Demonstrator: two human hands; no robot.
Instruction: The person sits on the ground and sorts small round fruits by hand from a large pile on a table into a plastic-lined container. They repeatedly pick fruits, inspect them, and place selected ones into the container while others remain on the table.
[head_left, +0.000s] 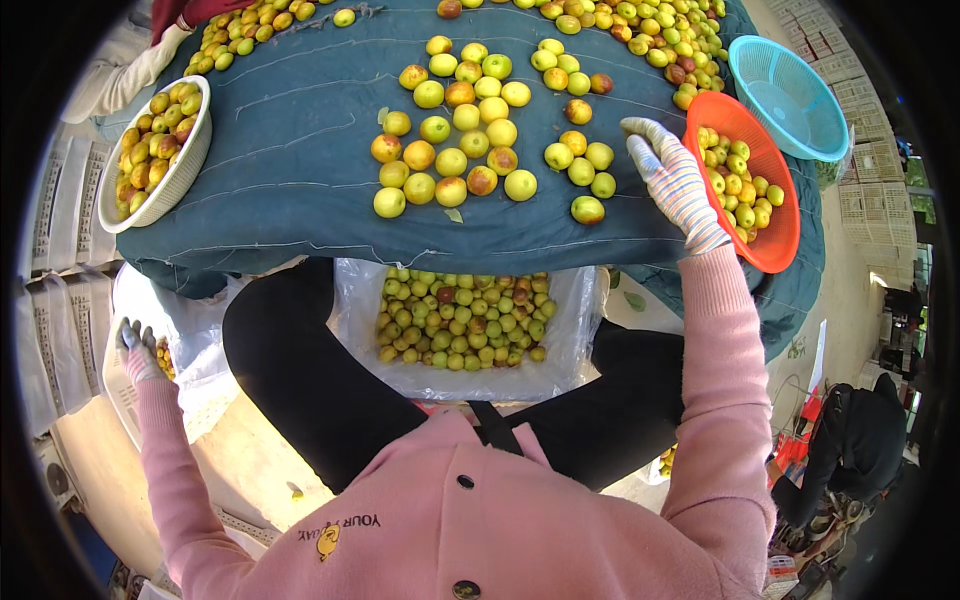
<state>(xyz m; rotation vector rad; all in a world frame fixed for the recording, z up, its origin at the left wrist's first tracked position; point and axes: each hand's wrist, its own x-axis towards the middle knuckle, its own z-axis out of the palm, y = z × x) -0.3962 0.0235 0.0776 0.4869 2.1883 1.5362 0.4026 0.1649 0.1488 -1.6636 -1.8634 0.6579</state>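
Observation:
My right hand (671, 176), in a striped knit glove, is above the cloth-covered table (292, 150) beside an orange plastic basket (784, 232) partly filled with yellow-green jujubes (742, 187). Its fingers point away from me and left, with no fruit visible in them. Far to the left, my gloved left hand (140, 352) hangs with spread, dark-tipped fingers over a white crate (124, 390) lined with plastic, where some fruit shows. Loose jujubes (451, 162) lie spread on the cloth before me, some blushed red-brown. Between my knees stands a plastic-lined crate (352, 322) of greener jujubes (465, 322).
A white basket (199, 142) of jujubes sits at the table's left edge, near another person's sleeve (127, 75). Beyond the orange basket is a blue basket (787, 97). Fruit piles (645, 30) line the far side. Stacked crates (870, 165) stand right; another person (855, 442) is lower right.

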